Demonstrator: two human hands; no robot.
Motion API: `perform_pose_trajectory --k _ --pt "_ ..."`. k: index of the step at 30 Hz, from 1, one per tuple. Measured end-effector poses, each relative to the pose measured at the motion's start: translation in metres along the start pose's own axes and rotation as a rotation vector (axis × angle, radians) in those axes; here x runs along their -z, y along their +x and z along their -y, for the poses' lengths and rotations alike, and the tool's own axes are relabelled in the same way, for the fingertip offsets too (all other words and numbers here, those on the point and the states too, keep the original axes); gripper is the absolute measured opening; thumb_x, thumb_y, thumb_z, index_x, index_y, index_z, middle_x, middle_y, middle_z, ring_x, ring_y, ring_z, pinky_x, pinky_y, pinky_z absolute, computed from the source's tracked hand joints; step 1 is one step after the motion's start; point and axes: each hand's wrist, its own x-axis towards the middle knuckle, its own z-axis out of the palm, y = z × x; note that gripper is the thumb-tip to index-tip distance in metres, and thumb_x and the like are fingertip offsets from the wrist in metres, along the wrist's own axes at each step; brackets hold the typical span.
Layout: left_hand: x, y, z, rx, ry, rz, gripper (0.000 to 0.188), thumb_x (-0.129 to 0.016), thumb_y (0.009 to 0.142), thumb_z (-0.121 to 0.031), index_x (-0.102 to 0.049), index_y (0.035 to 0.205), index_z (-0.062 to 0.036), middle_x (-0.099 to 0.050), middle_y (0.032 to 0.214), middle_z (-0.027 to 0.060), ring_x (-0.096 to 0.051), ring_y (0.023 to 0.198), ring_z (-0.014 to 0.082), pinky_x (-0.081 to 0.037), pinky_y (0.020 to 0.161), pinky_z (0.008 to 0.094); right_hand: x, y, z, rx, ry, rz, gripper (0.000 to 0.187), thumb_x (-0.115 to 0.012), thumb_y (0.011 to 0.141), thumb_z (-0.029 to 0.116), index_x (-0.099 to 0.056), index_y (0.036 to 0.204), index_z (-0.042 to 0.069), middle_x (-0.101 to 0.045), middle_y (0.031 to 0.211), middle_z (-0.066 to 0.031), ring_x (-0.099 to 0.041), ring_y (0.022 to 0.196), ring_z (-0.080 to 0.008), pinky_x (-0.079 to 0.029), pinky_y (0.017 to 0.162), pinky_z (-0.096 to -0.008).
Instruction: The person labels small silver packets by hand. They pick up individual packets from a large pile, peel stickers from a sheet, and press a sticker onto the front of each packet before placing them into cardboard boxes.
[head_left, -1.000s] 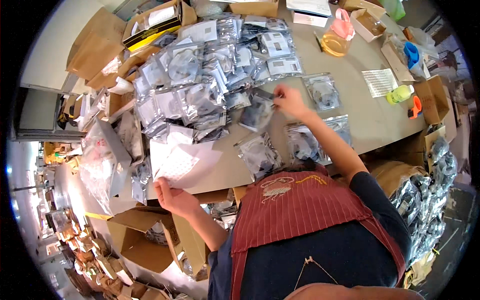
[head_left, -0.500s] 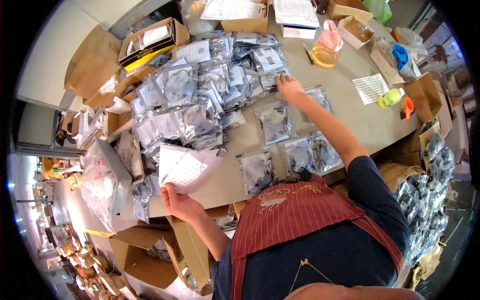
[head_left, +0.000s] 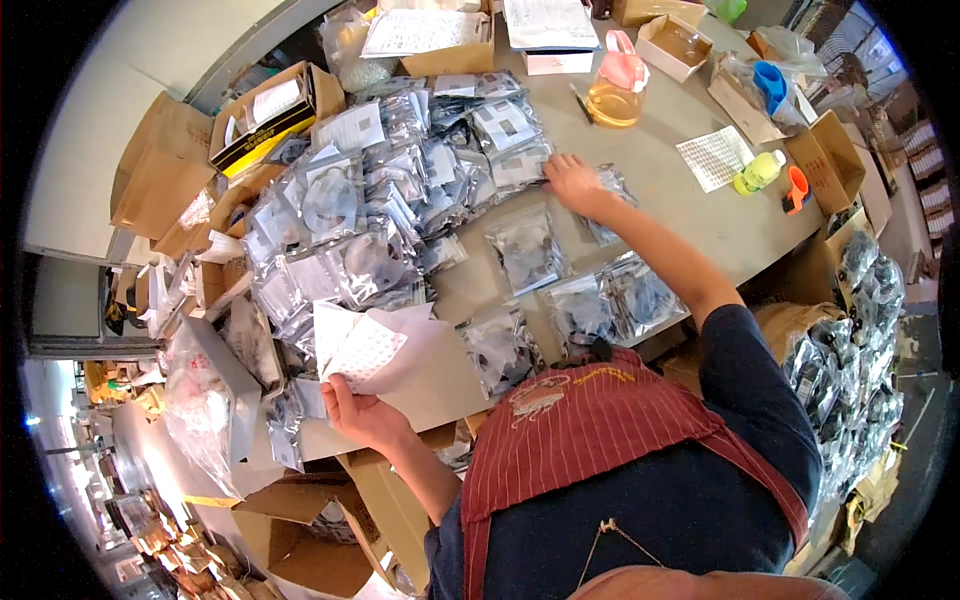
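Observation:
Low in the view on the left, my left hand (head_left: pixel 362 412) pinches a loose sheaf of white sheets (head_left: pixel 375 345), the top one dotted with small round marks. My right hand (head_left: pixel 576 186) reaches across the table, fingers stretched out at the right edge of a flat silvery plastic bag (head_left: pixel 521 166). That bag lies at the border of a large pile of similar bags (head_left: pixel 335 198) with paper slips and dark parts inside. Several separate bags lie nearer me, among them one bag (head_left: pixel 527 252) in the middle and another (head_left: pixel 500 347) by the table edge.
A pink-lidded jug (head_left: pixel 617 85) of amber liquid, a printed sheet (head_left: pixel 713 160), a yellow-green bottle (head_left: pixel 759 173) and an orange ring-handled object (head_left: pixel 796 190) stand or lie on the right. Cardboard boxes (head_left: pixel 160 165) crowd the left. More bagged parts (head_left: pixel 850 370) are heaped at right.
The whole view has shifted, so the table's contents sit further left. My right hand has moved slightly right and toward me along the bag's edge. My left hand keeps holding the sheets.

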Motion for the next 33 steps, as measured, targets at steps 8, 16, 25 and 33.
perform_pose_trajectory --k 8,16,25,33 --pt "0.010 -0.007 -0.019 -0.117 0.099 -0.089 0.013 -0.059 0.098 -0.018 -0.057 0.094 -0.0063 -0.063 0.096 0.0038 -0.059 0.089 0.0124 -0.046 0.077 0.0284 0.098 0.038 -0.014 0.064 0.080 -0.277 0.041 -0.058 0.070 -0.001 -0.054 0.110 0.003 -0.058 0.104 -0.0139 -0.056 0.102 -0.0354 -0.042 0.101 -0.0424" --pt "0.031 -0.014 -0.008 0.019 -0.028 -0.077 0.013 -0.058 0.099 -0.018 -0.057 0.098 -0.0048 -0.064 0.097 0.0059 -0.060 0.090 0.0145 -0.046 0.079 0.0272 0.130 0.032 -0.016 0.465 0.268 -0.005 0.013 -0.058 0.072 0.001 -0.057 0.077 0.013 -0.057 0.086 -0.0058 -0.058 0.098 -0.0270 -0.035 0.107 -0.0429" --pt "-0.006 -0.009 -0.013 -0.017 0.104 -0.079 0.012 -0.054 0.100 -0.014 -0.055 0.092 -0.0061 -0.058 0.087 0.0013 -0.055 0.081 0.0123 -0.043 0.072 0.0277 0.006 0.062 0.010 -0.235 0.095 0.046 0.054 -0.065 0.082 0.015 -0.046 0.132 0.008 -0.042 0.136 -0.0211 -0.048 0.121 -0.0391 -0.036 0.105 -0.0513" --pt "0.021 0.004 0.002 -0.009 0.087 -0.085 0.008 -0.056 0.098 -0.012 -0.057 0.098 -0.0044 -0.060 0.093 0.0009 -0.056 0.083 0.0101 -0.043 0.070 0.0239 -0.052 0.113 0.010 -0.250 -0.191 0.108 0.073 -0.059 0.089 0.022 -0.027 0.151 0.005 -0.032 0.150 -0.0330 -0.055 0.115 -0.0486 -0.048 0.095 -0.0555"
